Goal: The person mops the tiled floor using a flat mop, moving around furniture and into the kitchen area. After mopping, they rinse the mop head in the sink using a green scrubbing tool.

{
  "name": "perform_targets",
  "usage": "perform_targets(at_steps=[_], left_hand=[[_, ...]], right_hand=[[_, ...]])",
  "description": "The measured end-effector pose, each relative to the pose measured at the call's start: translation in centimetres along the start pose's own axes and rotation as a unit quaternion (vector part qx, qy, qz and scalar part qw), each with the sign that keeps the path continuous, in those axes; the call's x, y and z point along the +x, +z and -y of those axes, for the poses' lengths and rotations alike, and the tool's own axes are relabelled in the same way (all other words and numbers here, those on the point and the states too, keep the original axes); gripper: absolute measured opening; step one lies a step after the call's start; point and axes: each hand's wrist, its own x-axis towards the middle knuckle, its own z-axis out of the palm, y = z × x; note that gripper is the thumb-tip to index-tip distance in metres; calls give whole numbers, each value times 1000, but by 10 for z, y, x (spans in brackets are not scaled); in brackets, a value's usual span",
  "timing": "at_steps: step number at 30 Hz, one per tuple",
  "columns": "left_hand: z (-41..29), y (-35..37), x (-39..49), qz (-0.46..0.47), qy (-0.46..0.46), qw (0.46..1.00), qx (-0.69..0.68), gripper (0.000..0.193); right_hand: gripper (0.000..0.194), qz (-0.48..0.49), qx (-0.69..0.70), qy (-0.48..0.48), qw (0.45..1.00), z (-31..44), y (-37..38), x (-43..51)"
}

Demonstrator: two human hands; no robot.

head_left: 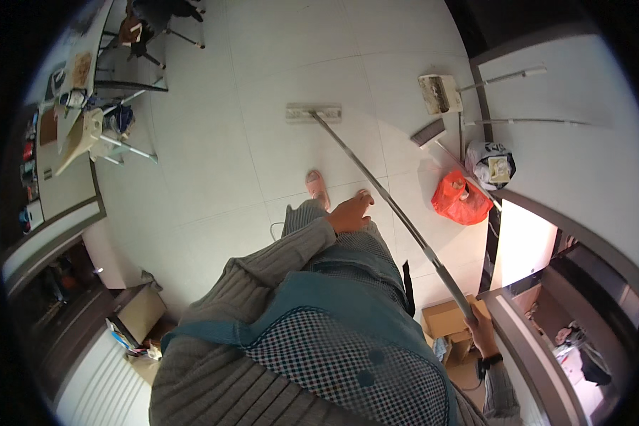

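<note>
My right hand (478,326) grips the upper end of a long metal pole, the handle of a flat mop. The pole (386,196) slants up and left to a flat rectangular mop head (313,113) lying on the tiled floor. My left hand (350,213) hangs in front of my legs with its fingers apart and nothing in it, left of the pole. Below it, a pink slipper (316,183) shows on one foot; the other foot is mostly hidden by the hand. A teal apron (346,298) covers my front.
On the right are a dustpan (440,95), a broom head (428,133), a red plastic bag (460,199) and a lined bin (479,165). A cardboard box (452,319) stands beside my right hand. A cream chair (88,133) and a table stand at the left.
</note>
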Motion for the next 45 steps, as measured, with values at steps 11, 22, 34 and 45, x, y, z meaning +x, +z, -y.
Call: perform_targets(at_steps=[11,22,34,45], left_hand=[[63,-94,-97,-265,-61,956,-105,37],[62,-80,-137,-328,-118,934,-75,39],[-10,129,66,-79,75,993,-38,72],[-59,146,56,-89,93,984,124,32]], right_hand=[[36,-39,-127,-436,890,478,56,339],[52,-34,-163,-407,898,494,217,326],[65,9,-217,-214,952,-2,-51,54],[72,-9,-328,-267,906,131,-71,-31]])
